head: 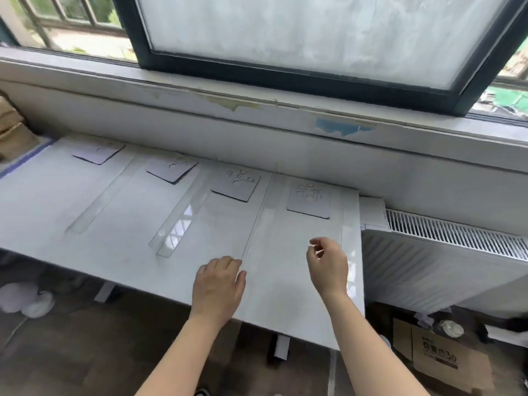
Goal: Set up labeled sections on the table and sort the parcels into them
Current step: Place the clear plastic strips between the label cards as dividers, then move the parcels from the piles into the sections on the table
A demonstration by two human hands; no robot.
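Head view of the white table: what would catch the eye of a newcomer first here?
Most striking is the row of four handwritten label cards along the far side of the table. Clear tape strips run between them toward the near edge. There the left hand rests on the end of one strip, and the right hand hovers beside it.
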